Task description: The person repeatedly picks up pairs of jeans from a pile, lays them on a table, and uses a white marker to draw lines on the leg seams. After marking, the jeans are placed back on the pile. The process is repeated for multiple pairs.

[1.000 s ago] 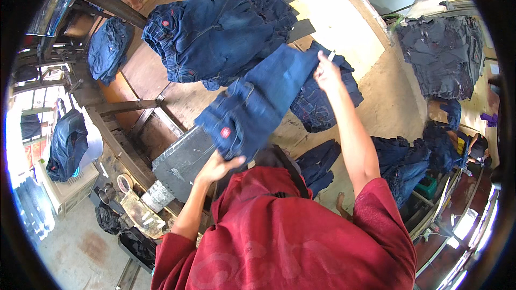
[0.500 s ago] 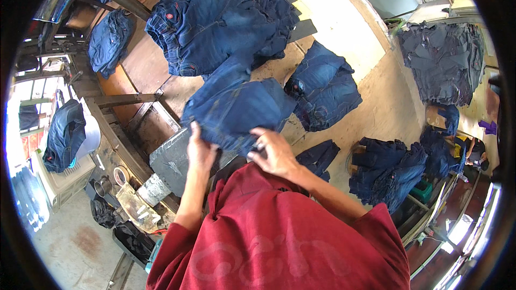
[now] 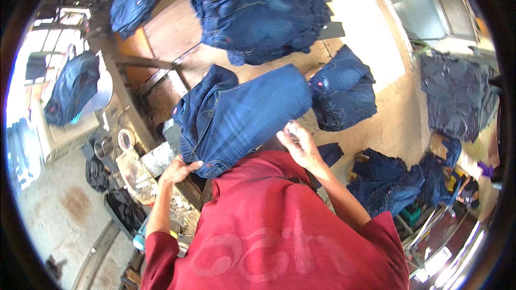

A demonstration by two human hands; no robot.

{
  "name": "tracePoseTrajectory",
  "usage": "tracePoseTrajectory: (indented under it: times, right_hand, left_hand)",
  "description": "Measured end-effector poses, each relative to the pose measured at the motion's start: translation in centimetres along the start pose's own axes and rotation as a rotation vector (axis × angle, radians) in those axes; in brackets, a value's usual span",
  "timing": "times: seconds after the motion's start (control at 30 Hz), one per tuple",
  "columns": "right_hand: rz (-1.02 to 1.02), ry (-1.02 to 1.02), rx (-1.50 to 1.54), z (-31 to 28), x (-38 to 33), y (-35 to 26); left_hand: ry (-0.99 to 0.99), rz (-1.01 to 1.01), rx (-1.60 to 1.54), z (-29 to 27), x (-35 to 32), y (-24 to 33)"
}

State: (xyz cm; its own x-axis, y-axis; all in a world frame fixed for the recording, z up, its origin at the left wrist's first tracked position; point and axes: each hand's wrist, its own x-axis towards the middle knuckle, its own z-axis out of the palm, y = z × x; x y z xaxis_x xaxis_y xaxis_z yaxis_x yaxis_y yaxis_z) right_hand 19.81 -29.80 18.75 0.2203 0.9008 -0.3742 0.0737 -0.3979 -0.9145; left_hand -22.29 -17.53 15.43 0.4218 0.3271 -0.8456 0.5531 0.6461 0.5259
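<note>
Dark blue denim jeans lie spread out in front of me, a broad leg reaching away to the right. At their near left, my left hand pinches the waistband edge, thumb on top. My right hand is raised just off the near right edge of the jeans, apart from the cloth. Its fingers are curled around a small greyish thing, too blurred to name. Just beyond the right hand sits a folded pair of jeans.
A large jeans pile lies at the far side, a smaller bundle to its left. Dark grey garments are stacked at right, more denim nearer. A tape roll stands by the wooden edge at left.
The jeans have been turned and laid out flatter, with the leg now to the right. My left hand has moved left to the waistband; my right hand has come off the cloth, rightward.
</note>
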Motion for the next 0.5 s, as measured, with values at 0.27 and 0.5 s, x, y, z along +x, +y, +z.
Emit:
tracePoseTrajectory:
  times: [0.27, 0.5]
  right_hand:
    - [0.005, -0.008, -0.421, 2.5, 0.9, -1.5]
    - [-0.421, 0.218, -0.506, 7.6, 2.3, -2.2]
  left_hand:
    - [0.869, 0.005, 0.869, -3.1, -3.7, 10.9]
    - [0.766, 0.725, 1.056, 8.6, 15.3, 19.4]
